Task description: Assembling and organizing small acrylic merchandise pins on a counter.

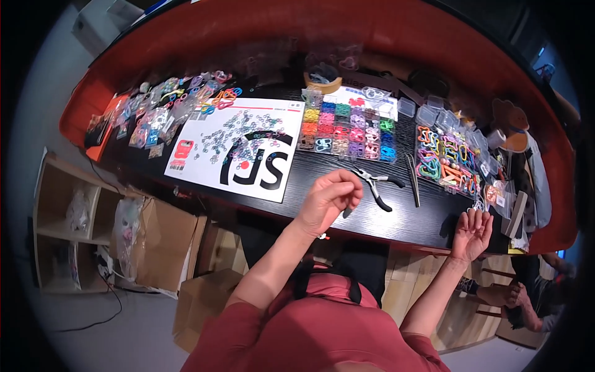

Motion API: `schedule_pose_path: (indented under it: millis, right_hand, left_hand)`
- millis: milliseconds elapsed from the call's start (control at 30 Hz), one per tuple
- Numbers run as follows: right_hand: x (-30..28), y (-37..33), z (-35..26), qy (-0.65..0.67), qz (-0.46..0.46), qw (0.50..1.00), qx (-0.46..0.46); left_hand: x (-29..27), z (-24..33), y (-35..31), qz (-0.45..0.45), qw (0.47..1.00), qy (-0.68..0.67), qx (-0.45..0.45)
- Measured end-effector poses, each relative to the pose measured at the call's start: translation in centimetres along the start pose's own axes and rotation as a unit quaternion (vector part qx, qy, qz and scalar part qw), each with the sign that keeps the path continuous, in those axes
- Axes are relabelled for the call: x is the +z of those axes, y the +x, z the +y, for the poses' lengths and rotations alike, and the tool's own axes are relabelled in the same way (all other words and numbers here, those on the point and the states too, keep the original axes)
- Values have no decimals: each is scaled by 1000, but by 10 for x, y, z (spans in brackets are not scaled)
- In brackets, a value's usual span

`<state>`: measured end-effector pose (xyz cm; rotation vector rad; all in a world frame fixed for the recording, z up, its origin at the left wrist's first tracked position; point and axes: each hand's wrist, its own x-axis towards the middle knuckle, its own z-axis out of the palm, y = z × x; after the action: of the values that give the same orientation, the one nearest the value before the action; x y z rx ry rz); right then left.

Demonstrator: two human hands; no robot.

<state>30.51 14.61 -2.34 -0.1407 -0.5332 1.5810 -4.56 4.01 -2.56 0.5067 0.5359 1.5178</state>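
My left hand (330, 197) hovers over the front edge of the black table, with its fingers curled in and thumb and fingertips together. Whatever it pinches is too small or hidden to make out. Just beyond it lie pliers (372, 180) with black handles, their jaws toward my hand. My right hand (473, 236) is at the table's front right, palm up with fingers loosely bent and apart. Small white pieces (478, 204) lie close to its fingertips. Metal tweezers (413, 180) rest between the pliers and a clear box of colourful clasps (445, 155).
Many small rings (238, 137) are spread on a white printed sheet (263, 189) at the left. Behind the pliers sits a compartment box (348, 129) of colour-sorted pieces. Bagged trinkets (162, 115) heap up far left. A red raised border (235, 43) encloses the table's back.
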Motion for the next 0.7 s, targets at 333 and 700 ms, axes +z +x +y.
schedule_pose_path:
  millis: [333, 700]
  right_hand:
    - [-7, -1, 0, -16, 11, 1000, 12]
    - [-7, 4, 1, -34, 22, 999, 8]
  left_hand:
    - [-18, 47, -66, 101, 876, 419, 217]
    - [-115, 150, -98, 366, 456, 748, 315]
